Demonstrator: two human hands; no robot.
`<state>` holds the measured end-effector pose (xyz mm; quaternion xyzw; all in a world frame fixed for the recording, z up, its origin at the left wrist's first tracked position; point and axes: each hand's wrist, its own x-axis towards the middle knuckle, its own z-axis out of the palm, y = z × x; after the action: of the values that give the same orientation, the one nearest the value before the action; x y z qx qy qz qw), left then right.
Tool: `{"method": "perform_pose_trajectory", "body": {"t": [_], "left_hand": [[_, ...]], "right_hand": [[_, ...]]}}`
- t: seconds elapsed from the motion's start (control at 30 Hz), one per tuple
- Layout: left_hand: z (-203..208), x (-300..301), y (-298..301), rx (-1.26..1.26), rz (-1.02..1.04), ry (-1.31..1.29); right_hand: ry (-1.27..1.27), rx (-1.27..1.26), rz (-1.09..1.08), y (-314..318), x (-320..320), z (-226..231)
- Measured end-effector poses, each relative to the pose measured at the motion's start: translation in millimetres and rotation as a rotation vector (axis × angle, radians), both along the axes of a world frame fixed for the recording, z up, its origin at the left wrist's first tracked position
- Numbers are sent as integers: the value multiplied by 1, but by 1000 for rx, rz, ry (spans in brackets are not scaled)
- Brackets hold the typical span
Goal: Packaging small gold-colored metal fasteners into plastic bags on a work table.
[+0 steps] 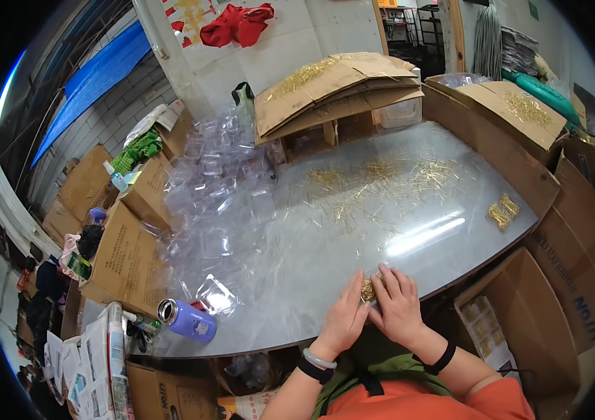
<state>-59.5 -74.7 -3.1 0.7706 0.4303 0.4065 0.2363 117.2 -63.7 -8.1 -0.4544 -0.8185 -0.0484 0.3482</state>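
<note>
At the near edge of the grey table (297,245), a small bundle of thin gold-coloured metal pins (368,289) lies between my two hands. My left hand (343,311) closes on it from the left with fingers held together. From the other side my right hand (397,301) presses against it, its fingers bent over the top. The palms hide the lower part of the bundle. Farther back, many loose gold pins (381,171) are strewn over the tabletop. Two gathered gold pin bundles (503,211) rest side by side near the right edge.
Clear plastic boxes (217,175) are heaped on the left. A purple bottle (189,320) lies tilted at the near left edge. Cardboard (332,91) topped with pins stands at the back. An open carton (521,315) holding small packs is below right.
</note>
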Motion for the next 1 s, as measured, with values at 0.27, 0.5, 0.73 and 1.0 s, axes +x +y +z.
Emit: {"method": "perform_pose_trajectory", "body": {"t": [0.27, 0.5, 0.73, 1.0], "left_hand": [[-18, -9, 2, -97, 24, -452], [-13, -5, 1, -120, 125, -614], [-19, -6, 2, -26, 201, -386], [-17, -5, 1, 44, 242, -160]], "right_hand": [[123, -110, 46, 25, -15, 5], [100, 29, -11, 26, -3, 19], [131, 81, -50, 23, -2, 19], [81, -16, -73, 27, 6, 1]]}}
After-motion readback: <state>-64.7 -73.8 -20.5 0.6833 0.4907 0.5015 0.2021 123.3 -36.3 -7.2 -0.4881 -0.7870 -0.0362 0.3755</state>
